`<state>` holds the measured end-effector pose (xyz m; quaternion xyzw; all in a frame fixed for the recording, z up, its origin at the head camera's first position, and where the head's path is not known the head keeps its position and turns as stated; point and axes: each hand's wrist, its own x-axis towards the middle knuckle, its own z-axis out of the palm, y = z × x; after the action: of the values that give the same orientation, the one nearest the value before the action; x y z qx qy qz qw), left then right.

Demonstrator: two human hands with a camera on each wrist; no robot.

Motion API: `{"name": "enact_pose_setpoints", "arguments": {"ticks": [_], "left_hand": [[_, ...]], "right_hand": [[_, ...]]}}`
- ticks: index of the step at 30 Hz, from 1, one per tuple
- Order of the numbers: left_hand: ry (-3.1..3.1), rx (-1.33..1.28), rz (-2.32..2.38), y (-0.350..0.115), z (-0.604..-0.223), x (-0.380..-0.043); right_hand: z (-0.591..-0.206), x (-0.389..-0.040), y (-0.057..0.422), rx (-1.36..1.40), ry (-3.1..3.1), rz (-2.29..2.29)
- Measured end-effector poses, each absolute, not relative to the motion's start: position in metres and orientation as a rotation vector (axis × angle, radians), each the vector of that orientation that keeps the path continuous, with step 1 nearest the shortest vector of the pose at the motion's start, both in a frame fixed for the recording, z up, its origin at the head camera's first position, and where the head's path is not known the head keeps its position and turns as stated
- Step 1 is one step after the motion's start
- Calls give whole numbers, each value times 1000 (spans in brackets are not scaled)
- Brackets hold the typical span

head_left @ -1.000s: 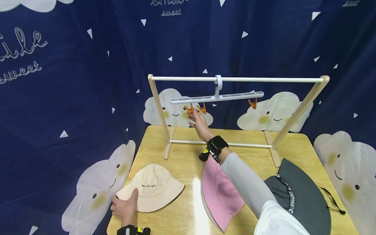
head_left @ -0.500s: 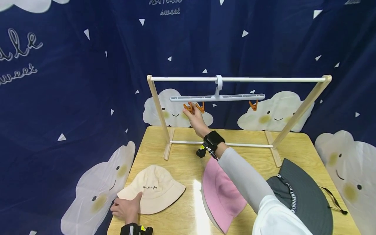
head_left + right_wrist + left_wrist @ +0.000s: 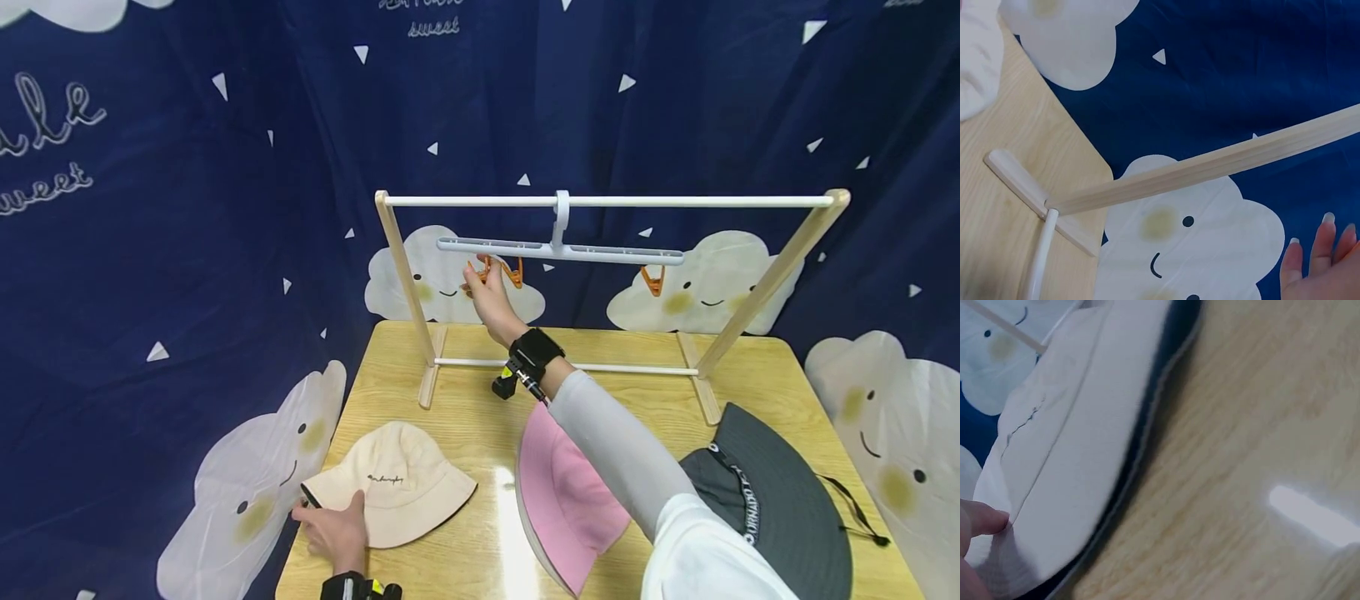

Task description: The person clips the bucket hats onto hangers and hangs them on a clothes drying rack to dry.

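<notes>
Nearest us on the left, the left hand [image 3: 336,529] pinches the brim of the cream bucket hat [image 3: 401,483], thumb on top and fingers mostly hidden. The hat rests crown up on the wooden surface [image 3: 465,400], dark lining showing at its brim edge. In the middle we see a pink bucket hat [image 3: 570,492], partly behind the right sleeve [image 3: 615,450]; to the right lies a dark grey bucket hat [image 3: 787,500]. Farther off, the right hand [image 3: 491,304], thumb and fingers drawn close, pinches the leftmost orange clip [image 3: 486,267] under the white hanger [image 3: 615,253]. A second orange clip [image 3: 517,277] hangs just beside it, a third orange clip [image 3: 656,287] near the hanger's right end. The hanger hooks over the rack's top rail [image 3: 450,201], before a navy curtain [image 3: 225,250].
</notes>
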<state>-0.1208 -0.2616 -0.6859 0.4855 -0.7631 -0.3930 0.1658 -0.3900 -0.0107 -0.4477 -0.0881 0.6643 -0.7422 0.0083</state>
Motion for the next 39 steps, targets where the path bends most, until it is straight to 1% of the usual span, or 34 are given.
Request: {"name": "enact_pose_setpoints", "arguments": {"ticks": [5, 12, 16, 21, 27, 33, 39], "left_hand": [[-2150, 1253, -1169, -268, -685, -117], [-2180, 927, -1235, -278, -680, -118], [-2156, 781, -1321, -278, -674, -123], [-2102, 708, -1398, -274, -659, -129], [-2154, 656, -1375, -268, -633, -135], [-2132, 637, -1359, -264, -617, -137], [-2066, 542, -1366, -258, -599, -142]], "right_hand": [[-448, -389, -15, -238, 2156, -2289], [-445, -381, -9, -216, 2481, -2082], [-442, -379, -8, -253, 2598, -2022], [-436, -377, -6, -308, 2599, -1996], [-432, -376, -5, -351, 2558, -2001], [-433, -377, -7, -373, 2558, -2005], [-432, -375, -6, -378, 2606, -1965]]}}
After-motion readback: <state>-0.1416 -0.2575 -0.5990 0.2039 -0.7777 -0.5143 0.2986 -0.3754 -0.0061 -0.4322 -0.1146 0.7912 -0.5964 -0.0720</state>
